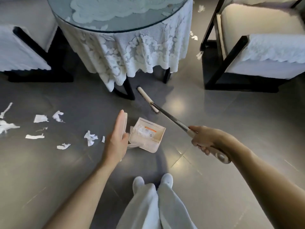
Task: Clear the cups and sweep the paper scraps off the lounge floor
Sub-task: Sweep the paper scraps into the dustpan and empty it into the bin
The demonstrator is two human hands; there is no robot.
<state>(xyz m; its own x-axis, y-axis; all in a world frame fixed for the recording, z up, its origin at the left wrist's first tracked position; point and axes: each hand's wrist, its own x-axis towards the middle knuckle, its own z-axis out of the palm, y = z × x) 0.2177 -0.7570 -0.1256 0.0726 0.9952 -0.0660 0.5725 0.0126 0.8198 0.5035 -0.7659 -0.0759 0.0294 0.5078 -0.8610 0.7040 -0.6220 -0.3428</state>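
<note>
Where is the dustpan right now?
In the head view, the dustpan sits on the floor near the middle, beside the left hand holding its handle, with paper scraps to its left and the broom head just beyond it.

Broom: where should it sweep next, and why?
Probably swing the broom head left to the paper scraps and pull them toward the dustpan; they lie left of it, while the head sits by the table leg.
</note>
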